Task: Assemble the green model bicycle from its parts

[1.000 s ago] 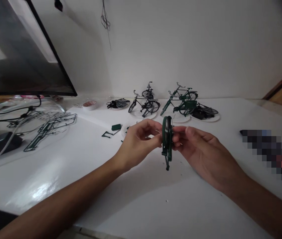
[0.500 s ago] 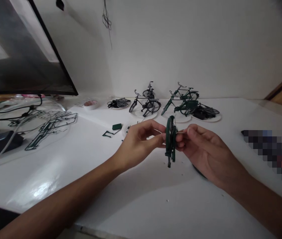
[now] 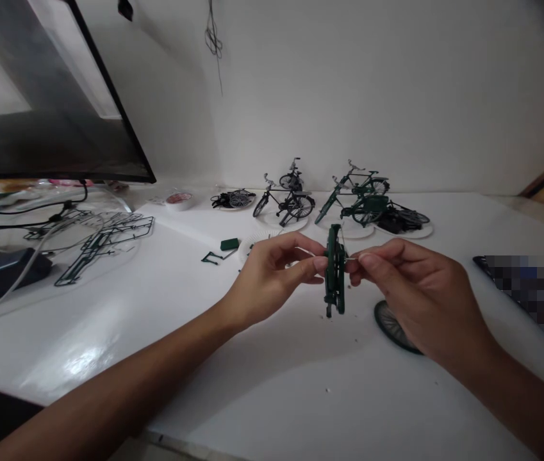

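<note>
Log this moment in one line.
left hand: holding green bicycle part | right hand: pinching thin piece | spoked wheel: on table

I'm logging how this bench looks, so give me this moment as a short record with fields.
Left hand: pinches a dark green model part, seen edge-on above the white table
Right hand: pinches a thin pale piece at the part's right side; contact unclear
Near right hand: loose spoked wheel lying on the table, partly hidden by the hand
Beyond hands: black model bicycles and green model bicycles
Left side: small green block; farther left, thin green frames
</note>
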Action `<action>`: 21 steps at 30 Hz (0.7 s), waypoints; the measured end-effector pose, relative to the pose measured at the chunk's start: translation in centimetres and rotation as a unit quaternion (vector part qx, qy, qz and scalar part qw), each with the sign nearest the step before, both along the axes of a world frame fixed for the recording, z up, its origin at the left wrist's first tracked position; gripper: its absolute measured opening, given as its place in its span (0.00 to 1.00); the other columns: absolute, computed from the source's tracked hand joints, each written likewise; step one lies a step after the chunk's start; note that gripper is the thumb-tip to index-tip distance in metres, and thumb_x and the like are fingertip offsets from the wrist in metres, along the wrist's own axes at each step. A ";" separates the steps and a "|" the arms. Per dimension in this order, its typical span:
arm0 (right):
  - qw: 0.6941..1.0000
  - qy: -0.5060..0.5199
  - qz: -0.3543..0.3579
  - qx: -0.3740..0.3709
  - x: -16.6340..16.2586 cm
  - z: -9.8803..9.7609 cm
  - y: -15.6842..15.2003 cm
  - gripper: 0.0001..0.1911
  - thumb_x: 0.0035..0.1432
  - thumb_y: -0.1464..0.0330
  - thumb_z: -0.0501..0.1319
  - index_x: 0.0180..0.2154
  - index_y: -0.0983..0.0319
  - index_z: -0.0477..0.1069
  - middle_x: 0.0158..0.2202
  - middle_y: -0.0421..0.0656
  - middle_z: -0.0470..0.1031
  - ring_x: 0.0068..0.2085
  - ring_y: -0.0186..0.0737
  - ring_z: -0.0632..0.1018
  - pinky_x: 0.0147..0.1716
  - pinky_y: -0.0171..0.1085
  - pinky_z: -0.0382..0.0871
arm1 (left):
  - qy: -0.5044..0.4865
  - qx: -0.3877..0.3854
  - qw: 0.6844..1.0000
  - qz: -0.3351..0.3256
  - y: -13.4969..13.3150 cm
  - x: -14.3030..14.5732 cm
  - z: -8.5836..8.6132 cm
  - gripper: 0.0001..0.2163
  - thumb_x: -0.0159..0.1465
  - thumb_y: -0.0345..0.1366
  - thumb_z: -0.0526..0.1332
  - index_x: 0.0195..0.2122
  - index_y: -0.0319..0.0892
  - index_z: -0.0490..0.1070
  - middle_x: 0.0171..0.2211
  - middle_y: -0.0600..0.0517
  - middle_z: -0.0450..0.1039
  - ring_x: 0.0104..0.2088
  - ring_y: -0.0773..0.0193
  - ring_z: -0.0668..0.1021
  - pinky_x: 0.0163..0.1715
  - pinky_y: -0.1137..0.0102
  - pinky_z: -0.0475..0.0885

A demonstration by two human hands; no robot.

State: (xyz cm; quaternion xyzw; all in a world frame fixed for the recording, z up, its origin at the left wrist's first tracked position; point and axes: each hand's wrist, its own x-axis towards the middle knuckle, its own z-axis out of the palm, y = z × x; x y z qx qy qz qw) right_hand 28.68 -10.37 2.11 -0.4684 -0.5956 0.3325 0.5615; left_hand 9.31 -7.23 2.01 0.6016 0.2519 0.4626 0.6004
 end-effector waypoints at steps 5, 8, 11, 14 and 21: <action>0.996 -0.073 -0.054 0.018 -0.4 0.5 -0.5 0.07 0.57 0.62 0.68 0.29 0.55 0.76 0.27 0.40 0.79 0.30 0.40 0.79 0.35 0.40 0.77 | 0.005 -0.010 1.000 0.008 0.2 0.0 -0.1 0.09 0.62 0.36 0.67 0.38 0.36 0.74 0.39 0.46 0.77 0.37 0.63 0.80 0.41 0.66 0.78; 0.993 -0.093 -0.064 0.029 -0.3 0.7 -0.6 0.07 0.57 0.62 0.68 0.29 0.55 0.76 0.27 0.40 0.80 0.30 0.40 0.80 0.34 0.39 0.77 | 0.011 -0.007 1.000 0.008 0.3 -0.1 -0.2 0.10 0.62 0.38 0.67 0.39 0.36 0.74 0.41 0.46 0.77 0.38 0.63 0.80 0.42 0.66 0.78; 0.993 -0.099 -0.058 0.029 -0.2 0.7 -0.7 0.07 0.58 0.62 0.68 0.29 0.56 0.75 0.28 0.40 0.81 0.31 0.41 0.81 0.34 0.39 0.77 | 0.017 0.002 1.000 0.011 0.2 -0.2 -0.2 0.11 0.62 0.39 0.67 0.39 0.36 0.74 0.42 0.46 0.77 0.39 0.64 0.79 0.41 0.67 0.78; 0.994 -0.095 -0.043 0.033 -0.1 0.7 -0.6 0.07 0.58 0.61 0.67 0.30 0.55 0.76 0.29 0.40 0.81 0.32 0.42 0.82 0.36 0.41 0.78 | 0.025 0.007 1.000 0.012 0.1 -0.3 0.0 0.10 0.63 0.39 0.66 0.40 0.36 0.75 0.39 0.47 0.77 0.36 0.66 0.78 0.39 0.70 0.78; 0.994 -0.093 -0.055 0.036 -0.2 0.7 -0.8 0.08 0.59 0.60 0.66 0.29 0.54 0.76 0.29 0.40 0.81 0.34 0.45 0.82 0.38 0.45 0.78 | 0.024 0.017 1.000 -0.001 0.2 -0.2 0.1 0.10 0.64 0.38 0.66 0.40 0.36 0.74 0.39 0.47 0.76 0.36 0.66 0.77 0.40 0.68 0.77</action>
